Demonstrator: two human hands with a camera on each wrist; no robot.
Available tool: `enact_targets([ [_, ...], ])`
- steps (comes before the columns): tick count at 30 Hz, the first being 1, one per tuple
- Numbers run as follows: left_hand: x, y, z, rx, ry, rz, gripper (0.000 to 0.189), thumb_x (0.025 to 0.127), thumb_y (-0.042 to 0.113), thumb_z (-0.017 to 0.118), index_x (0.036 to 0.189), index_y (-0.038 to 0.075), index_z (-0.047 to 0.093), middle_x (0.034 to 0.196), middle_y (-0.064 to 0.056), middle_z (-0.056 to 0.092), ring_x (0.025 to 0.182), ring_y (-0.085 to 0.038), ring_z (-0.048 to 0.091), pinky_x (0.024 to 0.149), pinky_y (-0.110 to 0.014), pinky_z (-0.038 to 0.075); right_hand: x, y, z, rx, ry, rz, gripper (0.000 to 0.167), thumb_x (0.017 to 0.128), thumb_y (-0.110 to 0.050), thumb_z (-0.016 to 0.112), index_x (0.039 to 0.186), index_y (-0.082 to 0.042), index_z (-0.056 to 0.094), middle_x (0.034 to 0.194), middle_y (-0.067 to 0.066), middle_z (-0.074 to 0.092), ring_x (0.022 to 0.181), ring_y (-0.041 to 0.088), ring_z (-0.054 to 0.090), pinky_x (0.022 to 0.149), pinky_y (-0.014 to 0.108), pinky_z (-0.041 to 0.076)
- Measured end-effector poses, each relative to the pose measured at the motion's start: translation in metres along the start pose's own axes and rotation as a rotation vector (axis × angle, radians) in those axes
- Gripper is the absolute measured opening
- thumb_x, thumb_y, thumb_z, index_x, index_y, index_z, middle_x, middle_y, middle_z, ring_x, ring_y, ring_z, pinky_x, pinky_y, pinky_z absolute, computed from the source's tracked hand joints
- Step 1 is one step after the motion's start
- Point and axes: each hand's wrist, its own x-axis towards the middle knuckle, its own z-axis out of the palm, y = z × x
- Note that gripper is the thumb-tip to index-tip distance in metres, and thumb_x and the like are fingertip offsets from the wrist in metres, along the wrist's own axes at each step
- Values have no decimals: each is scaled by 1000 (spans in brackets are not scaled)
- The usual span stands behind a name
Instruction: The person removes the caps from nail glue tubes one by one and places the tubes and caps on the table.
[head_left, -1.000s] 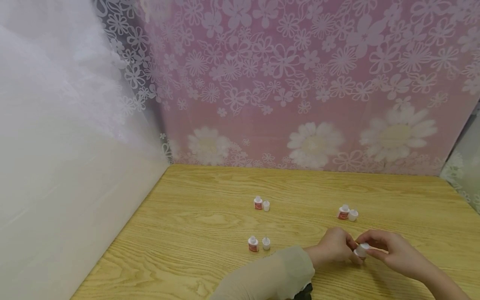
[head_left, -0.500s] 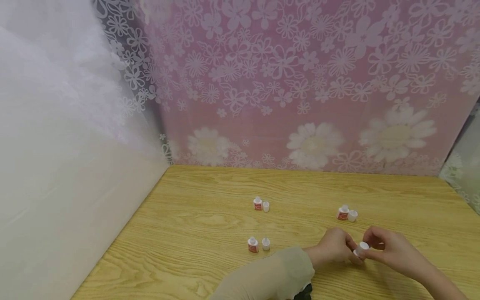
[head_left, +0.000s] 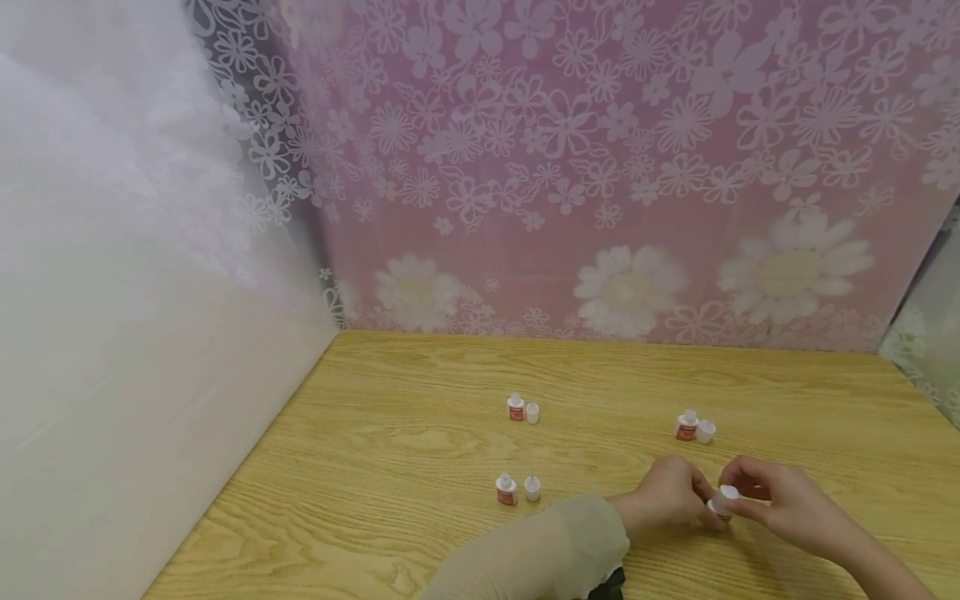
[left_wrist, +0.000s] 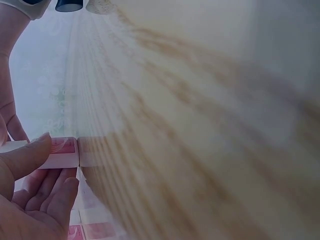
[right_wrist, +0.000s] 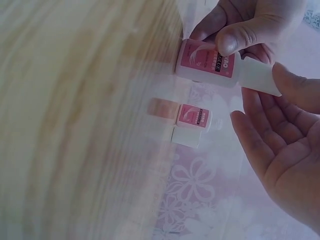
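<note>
A small white glue bottle (right_wrist: 207,62) with a pink-red label stands on the wooden table at the front right. My left hand (head_left: 673,493) pinches its body between thumb and fingers. A white cap (right_wrist: 259,76) sits over the bottle's neck, slightly tilted. My right hand (head_left: 787,504) pinches that cap from the right, thumb on the near side in the head view. In the left wrist view, the left thumb (left_wrist: 30,157) lies across the label and hides part of it.
Behind the hands stands an uncapped glue bottle (head_left: 686,426) with its cap (head_left: 706,431) beside it. Left of centre are two more uncapped bottles, a far one (head_left: 516,408) and a near one (head_left: 506,490), each with a cap alongside. Flowered sheeting (head_left: 525,208) closes off the back.
The right fingers shift slightly around the cap, which tilts a little. The left hand keeps its hold on the bottle, and the other bottles stay put.
</note>
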Motion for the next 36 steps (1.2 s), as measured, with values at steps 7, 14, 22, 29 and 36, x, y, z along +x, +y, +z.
enact_targets([
  [7,0,1,0,20,-3,-5,12,63,17,81,66,13,70,54,15,54,52,0,44,47,-16,36,0,1,0,50,-11,-44,15,80,-7,64,93,-6,56,88,-3,59,85,-3,54,65,18,45],
  [14,-1,1,0,-1,10,-17,13,62,16,81,65,13,69,52,15,52,47,-1,44,44,-16,37,-1,-6,-1,15,-18,47,19,81,-20,64,94,-9,56,92,0,60,87,-4,53,67,20,46],
  [22,-1,-1,-2,-22,-6,9,12,63,16,81,65,13,69,51,15,52,48,-1,43,45,-16,37,0,-6,-2,-27,10,82,22,78,-26,67,87,-12,54,86,-7,59,83,-2,55,64,21,45],
  [29,-1,-1,-3,-24,-4,19,13,62,15,81,64,12,69,52,15,52,50,0,42,46,-15,36,0,-4,-2,21,-1,27,18,79,-21,67,88,-12,54,87,-8,59,85,-3,54,65,20,46],
  [36,-1,0,-2,-18,-5,10,12,62,15,81,65,12,69,53,15,53,51,0,43,47,-16,37,0,0,-2,50,-21,-51,15,80,-12,65,92,-10,55,88,-7,59,87,-2,55,65,19,46],
])
